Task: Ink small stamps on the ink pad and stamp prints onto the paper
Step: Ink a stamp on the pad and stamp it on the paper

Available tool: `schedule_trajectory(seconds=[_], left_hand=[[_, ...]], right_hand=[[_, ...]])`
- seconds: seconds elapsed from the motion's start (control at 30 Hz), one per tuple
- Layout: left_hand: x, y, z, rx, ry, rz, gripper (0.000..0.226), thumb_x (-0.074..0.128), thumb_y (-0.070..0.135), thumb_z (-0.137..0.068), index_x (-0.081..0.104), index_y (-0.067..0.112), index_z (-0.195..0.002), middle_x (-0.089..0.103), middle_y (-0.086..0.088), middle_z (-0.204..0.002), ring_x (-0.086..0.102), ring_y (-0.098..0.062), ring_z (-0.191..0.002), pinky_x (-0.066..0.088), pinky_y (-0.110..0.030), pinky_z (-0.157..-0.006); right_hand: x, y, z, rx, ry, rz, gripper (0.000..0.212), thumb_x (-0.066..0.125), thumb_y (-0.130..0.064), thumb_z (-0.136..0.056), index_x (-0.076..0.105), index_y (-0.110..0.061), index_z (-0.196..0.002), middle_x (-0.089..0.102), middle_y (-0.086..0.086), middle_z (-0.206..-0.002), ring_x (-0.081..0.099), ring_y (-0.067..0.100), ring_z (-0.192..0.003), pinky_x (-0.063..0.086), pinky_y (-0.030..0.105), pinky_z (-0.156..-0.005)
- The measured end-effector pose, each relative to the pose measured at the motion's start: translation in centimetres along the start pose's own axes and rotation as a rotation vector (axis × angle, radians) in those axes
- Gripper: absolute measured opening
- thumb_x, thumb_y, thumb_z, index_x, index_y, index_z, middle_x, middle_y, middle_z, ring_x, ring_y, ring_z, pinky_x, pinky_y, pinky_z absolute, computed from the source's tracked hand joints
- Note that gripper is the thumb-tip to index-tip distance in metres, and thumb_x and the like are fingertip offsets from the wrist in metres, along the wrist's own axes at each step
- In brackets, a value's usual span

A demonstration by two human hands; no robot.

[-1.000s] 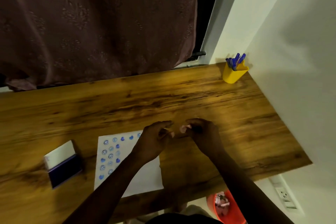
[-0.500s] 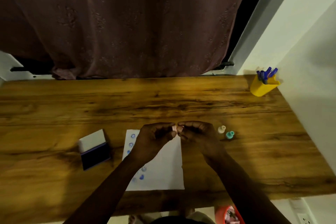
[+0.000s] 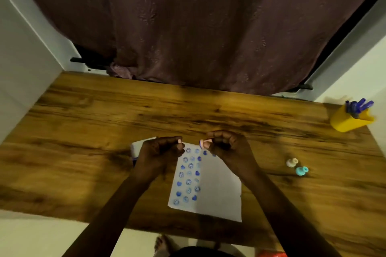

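Observation:
A white paper (image 3: pixel 219 192) lies on the wooden table (image 3: pixel 83 131), its left part covered with several blue prints. Above its far edge my right hand (image 3: pixel 227 148) pinches a small pink stamp (image 3: pixel 203 143) with a bluish face turned left. My left hand (image 3: pixel 160 152) holds a small pink piece (image 3: pixel 179 141) between thumb and fingers, a short gap from the stamp. The ink pad (image 3: pixel 137 148) is mostly hidden behind my left hand; only its white lid corner shows. A cream stamp (image 3: pixel 291 162) and a teal stamp (image 3: pixel 301 171) stand to the right.
A yellow cup (image 3: pixel 348 121) with blue pens stands at the far right corner by the wall. A dark curtain (image 3: pixel 198 27) hangs behind the table. White walls close both sides. The table's near edge runs below the paper.
The camera view has swung left and the paper's prints have come into sight. My hands have drawn slightly apart, the pink stamp in the right and the small piece in the left.

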State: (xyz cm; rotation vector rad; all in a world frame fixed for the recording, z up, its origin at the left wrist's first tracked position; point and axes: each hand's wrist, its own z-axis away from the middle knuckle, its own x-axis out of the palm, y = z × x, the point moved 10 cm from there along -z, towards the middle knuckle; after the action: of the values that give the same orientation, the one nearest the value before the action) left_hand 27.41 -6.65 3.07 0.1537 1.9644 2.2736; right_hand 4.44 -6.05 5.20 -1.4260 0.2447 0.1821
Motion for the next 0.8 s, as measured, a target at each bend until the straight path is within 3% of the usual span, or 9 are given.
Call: schedule_trajectory(seconds=[0.07,0.13,0.23,0.4,0.57,0.7,0.8], left_hand=[[-3.2,-0.5,0.4,-0.025,0.068,0.049,0.027,0.079,0.027,-0.089,0.077,0.025,-0.115,0.082,-0.009,-0.103,0.079,-0.038,-0.085,0.065,-0.057,-0.068],[-6.3,-1.2,0.6,-0.024,0.132,0.086,0.024,0.079,0.024,-0.089,0.078,0.023,-0.114,0.082,-0.012,-0.102,0.078,-0.04,-0.092,0.063,-0.06,-0.081],[-10.1,-2.0,1.2,-0.008,0.233,0.095,0.028,0.081,0.02,-0.088,0.078,0.022,-0.116,0.082,-0.009,-0.106,0.079,-0.031,-0.099,0.062,-0.05,-0.089],[-14.3,-3.3,2.6,0.015,0.309,0.062,0.03,0.081,0.018,-0.088,0.077,0.02,-0.118,0.083,-0.004,-0.106,0.079,-0.024,-0.1,0.065,-0.041,-0.082],[-15.6,-2.9,3.8,0.048,0.297,0.011,0.027,0.078,0.013,-0.091,0.081,0.035,-0.105,0.083,0.006,-0.104,0.079,-0.013,-0.098,0.063,-0.025,-0.075],[-16.6,-3.6,4.5,0.028,0.325,0.029,0.025,0.079,0.012,-0.089,0.081,0.029,-0.107,0.083,0.006,-0.103,0.079,-0.013,-0.095,0.061,-0.02,-0.072],[-16.9,-4.1,4.6,0.008,0.333,0.032,0.024,0.079,0.012,-0.089,0.08,0.021,-0.112,0.083,0.004,-0.103,0.079,-0.015,-0.094,0.061,-0.02,-0.073]], right_hand=[[2.2,-0.2,-0.5,-0.008,-0.036,0.029,0.024,0.088,-0.021,-0.082,0.077,-0.021,-0.103,0.081,-0.013,-0.095,0.076,0.003,-0.091,0.06,0.017,-0.076],[5.0,-0.5,-1.0,-0.037,-0.088,0.092,0.019,0.088,-0.026,-0.081,0.077,-0.025,-0.096,0.08,-0.016,-0.091,0.075,0.0,-0.087,0.058,0.013,-0.074],[9.0,-0.9,-1.5,-0.098,-0.146,0.202,0.019,0.086,-0.029,-0.083,0.078,-0.023,-0.098,0.08,-0.011,-0.093,0.074,0.001,-0.088,0.059,0.015,-0.078],[16.2,-2.1,-1.6,-0.291,-0.27,0.506,0.017,0.066,-0.03,-0.099,0.078,-0.021,-0.106,0.078,-0.002,-0.106,0.071,0.012,-0.097,0.059,0.029,-0.087],[21.1,-1.3,-1.8,-0.301,-0.364,0.691,0.022,0.056,-0.021,-0.102,0.076,-0.015,-0.108,0.075,0.009,-0.109,0.07,0.024,-0.1,0.058,0.04,-0.086],[22.4,-0.2,-1.6,-0.288,-0.383,0.773,0.023,0.058,-0.027,-0.103,0.075,-0.017,-0.115,0.074,0.007,-0.12,0.069,0.024,-0.113,0.056,0.035,-0.094],[22.7,0.3,-1.4,-0.28,-0.383,0.807,0.025,0.06,-0.027,-0.103,0.073,-0.018,-0.122,0.072,0.007,-0.129,0.066,0.025,-0.122,0.054,0.038,-0.103]])
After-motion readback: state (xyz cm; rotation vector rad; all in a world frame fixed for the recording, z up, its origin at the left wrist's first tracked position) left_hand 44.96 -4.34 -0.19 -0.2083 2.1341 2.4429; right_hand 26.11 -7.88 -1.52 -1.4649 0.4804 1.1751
